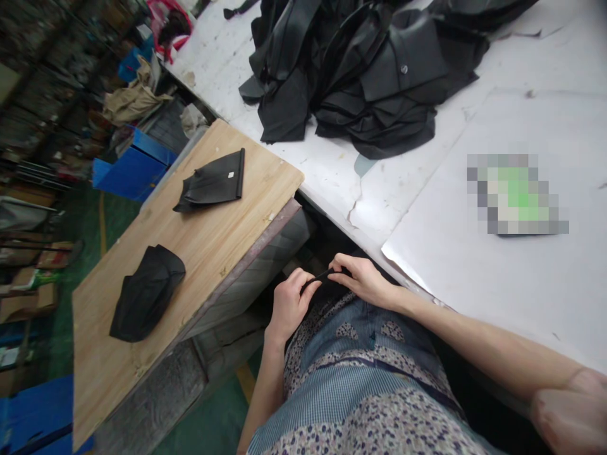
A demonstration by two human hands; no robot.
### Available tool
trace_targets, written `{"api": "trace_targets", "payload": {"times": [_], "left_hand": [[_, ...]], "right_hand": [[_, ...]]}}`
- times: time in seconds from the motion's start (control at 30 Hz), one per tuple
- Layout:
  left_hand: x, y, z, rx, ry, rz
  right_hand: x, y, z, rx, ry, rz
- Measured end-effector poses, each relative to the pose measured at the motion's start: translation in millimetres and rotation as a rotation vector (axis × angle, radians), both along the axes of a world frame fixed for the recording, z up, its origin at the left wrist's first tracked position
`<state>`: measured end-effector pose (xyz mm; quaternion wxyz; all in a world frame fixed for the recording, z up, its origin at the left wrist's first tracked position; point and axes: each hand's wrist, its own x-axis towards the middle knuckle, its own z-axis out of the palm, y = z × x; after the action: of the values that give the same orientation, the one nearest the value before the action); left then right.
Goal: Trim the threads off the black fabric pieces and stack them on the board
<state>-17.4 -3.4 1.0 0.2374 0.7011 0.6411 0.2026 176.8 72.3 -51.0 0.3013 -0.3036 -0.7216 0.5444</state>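
Observation:
Just above my lap, a piece of black material point(324, 275) is stretched between my two hands. My left hand point(291, 302) pinches one end of its edge between thumb and fingers. The other end is pinched by my right hand point(363, 278), close to the white table's edge. Most of the piece hangs below the hands in shadow, so its full shape is hidden. Two separate black pieces lie on the wooden board to the left: a folded one with a small white patch point(215, 180) and a rounded one point(148, 292).
A heap of black pieces point(360, 69) covers the back of the white table point(446, 253). A blurred-out object with a green area point(519, 196) lies at right. The wooden board point(190, 249) juts out at left. Blue boxes point(135, 164) and cluttered shelves stand beyond it.

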Motion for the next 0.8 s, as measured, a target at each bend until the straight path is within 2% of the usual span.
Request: {"api": "trace_targets", "payload": {"times": [0.13,0.43,0.63,0.8], "left_hand": [[-2.8,-1.3,-4.6,-0.041,-0.114,0.006],[-9.3,-4.2,-7.0,-0.018,-0.124,0.053],[-8.0,-5.0,-9.4,-0.017,-0.127,0.031],[-6.7,-4.5,-5.5,-0.027,-0.075,0.004]], "right_hand": [[1.4,2.7,-1.8,0.041,0.000,0.019],[2.2,6.8,-2.6,0.091,0.017,0.074],[0.8,4.2,-5.1,0.035,0.004,0.008],[0.6,2.4,-4.8,0.022,0.008,-0.022]]}}
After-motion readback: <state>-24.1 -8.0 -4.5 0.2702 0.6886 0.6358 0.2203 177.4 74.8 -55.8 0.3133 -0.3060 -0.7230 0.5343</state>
